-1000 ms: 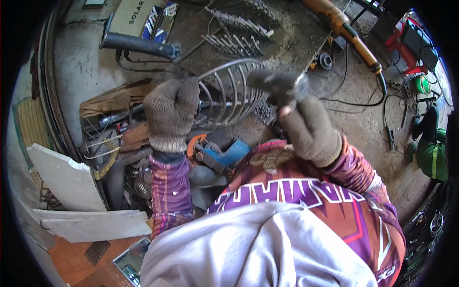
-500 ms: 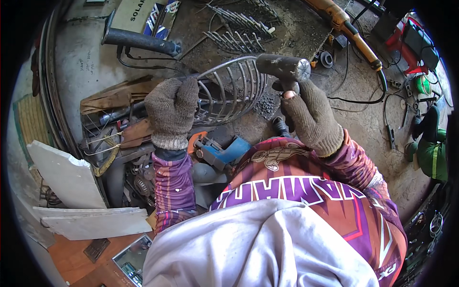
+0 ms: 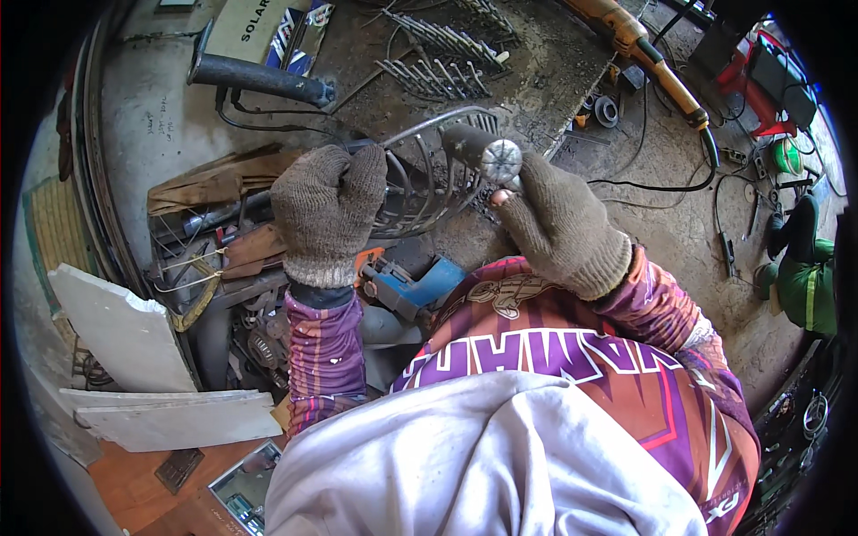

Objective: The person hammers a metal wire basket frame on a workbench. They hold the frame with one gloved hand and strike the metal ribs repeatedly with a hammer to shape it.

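Note:
My left hand (image 3: 329,214), in a brown knit glove, is closed around the end of a cage-like frame of curved metal bars (image 3: 435,120). The bars bow out to the right from that fist, above the floor. My right hand (image 3: 565,223), gloved alike with a bare thumb tip showing, grips a hammer (image 3: 478,154). Its thick cylindrical head is over the right part of the bars and covers some of them. Whether the head touches the bars I cannot tell. Most of the handle is hidden by the glove.
A dark flanged pipe (image 3: 264,80) and rows of metal rods (image 3: 438,76) lie ahead. An orange corded power tool (image 3: 630,36) is at the upper right. Below the frame sits a blue tool (image 3: 420,288). White boards (image 3: 125,326) lean at left; a person in green (image 3: 809,290) is at right.
My right hand and the hammer have swung left and slightly down, over the bars. The left hand has shifted slightly right, still gripping the frame.

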{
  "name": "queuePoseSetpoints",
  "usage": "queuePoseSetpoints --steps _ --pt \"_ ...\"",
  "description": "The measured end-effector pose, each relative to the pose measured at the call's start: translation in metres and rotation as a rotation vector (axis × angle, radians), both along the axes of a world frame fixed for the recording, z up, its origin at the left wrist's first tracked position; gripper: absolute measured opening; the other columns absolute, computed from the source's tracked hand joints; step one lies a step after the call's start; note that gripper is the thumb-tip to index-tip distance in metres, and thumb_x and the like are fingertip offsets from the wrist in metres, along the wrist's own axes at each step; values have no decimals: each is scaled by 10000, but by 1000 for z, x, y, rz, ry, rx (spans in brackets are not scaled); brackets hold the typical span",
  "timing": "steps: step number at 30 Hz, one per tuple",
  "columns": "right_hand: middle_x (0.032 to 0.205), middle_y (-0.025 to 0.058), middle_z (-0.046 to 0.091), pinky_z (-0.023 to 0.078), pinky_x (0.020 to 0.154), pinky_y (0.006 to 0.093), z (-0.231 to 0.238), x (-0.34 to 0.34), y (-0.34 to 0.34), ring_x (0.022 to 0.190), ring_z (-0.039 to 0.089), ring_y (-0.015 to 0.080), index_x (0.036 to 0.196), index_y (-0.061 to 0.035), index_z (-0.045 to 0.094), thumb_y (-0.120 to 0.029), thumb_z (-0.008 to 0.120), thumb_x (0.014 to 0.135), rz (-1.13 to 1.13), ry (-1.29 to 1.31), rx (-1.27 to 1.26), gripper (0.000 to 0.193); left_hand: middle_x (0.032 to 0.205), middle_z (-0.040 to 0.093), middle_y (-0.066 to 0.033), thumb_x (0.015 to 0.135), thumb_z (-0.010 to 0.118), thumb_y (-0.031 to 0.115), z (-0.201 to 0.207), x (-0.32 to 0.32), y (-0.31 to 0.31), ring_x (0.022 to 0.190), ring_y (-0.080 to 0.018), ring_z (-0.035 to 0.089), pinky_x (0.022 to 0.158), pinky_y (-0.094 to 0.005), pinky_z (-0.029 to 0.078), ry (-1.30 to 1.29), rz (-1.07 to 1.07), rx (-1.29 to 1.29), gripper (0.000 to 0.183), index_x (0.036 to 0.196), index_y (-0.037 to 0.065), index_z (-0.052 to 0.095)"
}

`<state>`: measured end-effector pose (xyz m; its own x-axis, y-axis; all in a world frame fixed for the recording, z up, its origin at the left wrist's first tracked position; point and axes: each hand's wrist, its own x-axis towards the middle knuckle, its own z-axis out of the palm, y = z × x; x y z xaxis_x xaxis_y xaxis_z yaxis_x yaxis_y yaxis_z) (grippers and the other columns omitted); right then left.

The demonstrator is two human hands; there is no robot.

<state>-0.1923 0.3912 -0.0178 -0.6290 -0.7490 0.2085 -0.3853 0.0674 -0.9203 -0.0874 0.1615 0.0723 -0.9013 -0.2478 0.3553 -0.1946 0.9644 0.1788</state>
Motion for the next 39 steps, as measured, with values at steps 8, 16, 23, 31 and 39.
queuePoseSetpoints --steps 8,16,23,31,39 --pt "887 199 664 519 677 415 8 0 7 749 665 339 1231 20 549 -251 597 1001 24 -32 -319 359 616 537 -165 907 712 265 0 -4 2 558 -312 546 565 -415 431 -15 20 2 363 697 -16 616" --pt "805 205 651 519 673 436 21 -6 21 740 674 371 1107 -9 576 -316 574 1025 -7 -235 -74 318 659 600 -175 942 677 382 -6 7 -13 600 -342 620 588 -425 472 -1 133 104 436 732 2 650" --pt "788 75 624 489 675 331 8 -8 27 718 612 155 1269 3 580 -261 541 1046 -31 -502 -97 348 704 661 -120 954 669 325 -23 23 -34 658 -230 641 648 -376 494 32 148 217 342 877 -2 731" --pt "794 13 603 465 571 269 -19 -8 32 639 574 103 1270 7 568 -244 516 1062 -96 -677 -80 331 875 722 -146 966 662 317 -53 54 -71 794 -294 695 746 -384 539 229 213 316 299 1027 36 740" --pt "745 -21 547 410 468 218 -29 -10 34 558 515 53 1244 -34 577 -319 544 1068 -163 -770 -107 337 1176 678 -167 968 575 78 -49 69 -77 1075 -336 663 945 -434 522 168 -1 -182 374 1341 54 602"
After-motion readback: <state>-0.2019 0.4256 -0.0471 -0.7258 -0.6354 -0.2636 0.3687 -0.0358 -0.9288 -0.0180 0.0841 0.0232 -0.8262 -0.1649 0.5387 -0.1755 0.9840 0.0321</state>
